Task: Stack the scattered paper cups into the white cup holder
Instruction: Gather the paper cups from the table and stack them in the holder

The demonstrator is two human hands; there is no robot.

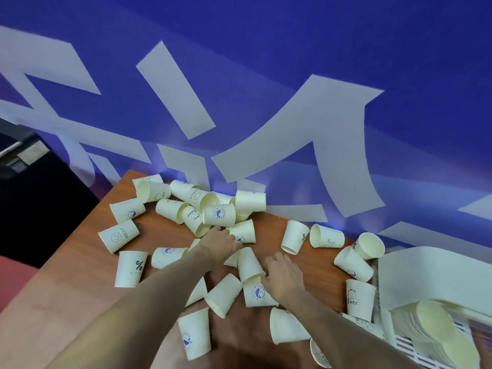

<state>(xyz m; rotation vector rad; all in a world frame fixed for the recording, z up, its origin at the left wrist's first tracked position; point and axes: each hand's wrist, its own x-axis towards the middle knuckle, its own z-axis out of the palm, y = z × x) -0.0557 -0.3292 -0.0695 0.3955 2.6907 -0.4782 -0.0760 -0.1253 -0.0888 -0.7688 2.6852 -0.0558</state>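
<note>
Only 1 view is given, from a camera worn on the person's head, looking forward and steeply down from close above the wooden tabletop (66, 283). It is tilted, so the blue wall banner (266, 49) behind fills the upper half, and both forearms enter from the bottom edge.

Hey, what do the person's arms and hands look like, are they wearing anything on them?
Both forearms are bare up to the frame edge: no sleeves, gloves or watch show. The left hand and right hand show no rings or bands, though the picture is slightly blurred, so small jewellery could be missed.
</note>
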